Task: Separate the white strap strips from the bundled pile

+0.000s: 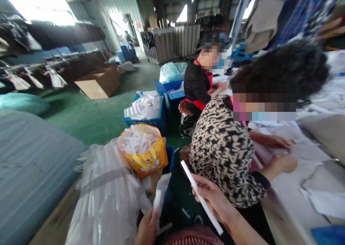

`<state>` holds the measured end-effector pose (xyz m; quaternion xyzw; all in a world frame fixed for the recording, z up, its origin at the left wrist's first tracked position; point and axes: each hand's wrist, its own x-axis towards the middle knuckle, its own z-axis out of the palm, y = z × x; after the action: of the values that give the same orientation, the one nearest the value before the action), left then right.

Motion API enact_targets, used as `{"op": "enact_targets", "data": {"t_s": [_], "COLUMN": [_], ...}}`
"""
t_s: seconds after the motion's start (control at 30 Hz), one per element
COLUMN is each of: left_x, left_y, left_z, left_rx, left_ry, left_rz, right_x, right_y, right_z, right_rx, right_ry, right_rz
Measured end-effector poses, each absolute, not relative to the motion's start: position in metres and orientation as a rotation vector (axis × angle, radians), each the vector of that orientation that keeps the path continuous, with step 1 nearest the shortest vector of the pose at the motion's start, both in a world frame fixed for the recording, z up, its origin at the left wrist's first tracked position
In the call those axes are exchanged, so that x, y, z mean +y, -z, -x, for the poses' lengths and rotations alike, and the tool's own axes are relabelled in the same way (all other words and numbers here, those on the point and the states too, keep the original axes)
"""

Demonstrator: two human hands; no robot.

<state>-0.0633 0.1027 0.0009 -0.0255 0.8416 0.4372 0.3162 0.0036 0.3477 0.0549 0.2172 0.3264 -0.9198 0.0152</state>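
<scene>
My right hand (215, 202) is closed around a long white strip (201, 196) that runs slantwise from upper left to lower right. My left hand (148, 227), low in the frame, pinches the lower end of another white strip (159, 194) beside a clear plastic bag (107, 198) of similar strips. An orange bag (144, 151) full of white strips stands just behind. A person in a black-and-cream lettered top (226, 151) sits right next to me, both hands on white pieces on the table (293, 198).
Blue crates (159, 121) with white pieces stand on the green floor. A second person in black with a red apron (198, 90) sits further back. A cardboard box (98, 83), garment racks at left and metal carts behind.
</scene>
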Motion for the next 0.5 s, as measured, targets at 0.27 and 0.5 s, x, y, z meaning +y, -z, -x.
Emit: {"op": "enact_targets", "data": {"t_s": [0.27,0.5], "left_x": [0.176,0.206], "left_y": [-0.023,-0.032], "left_z": [0.084,0.076], "left_rx": [2.240,2.155], "left_ry": [-1.487,-1.559], "left_rz": [-0.002,-0.118], "right_x": [0.394,0.414], "right_y": [-0.058,-0.060], "right_z": [-0.041,-0.055], "right_rx": [1.197,1.236], "right_ry": [2.888,2.880], "right_rz": [-0.766,-0.810]}}
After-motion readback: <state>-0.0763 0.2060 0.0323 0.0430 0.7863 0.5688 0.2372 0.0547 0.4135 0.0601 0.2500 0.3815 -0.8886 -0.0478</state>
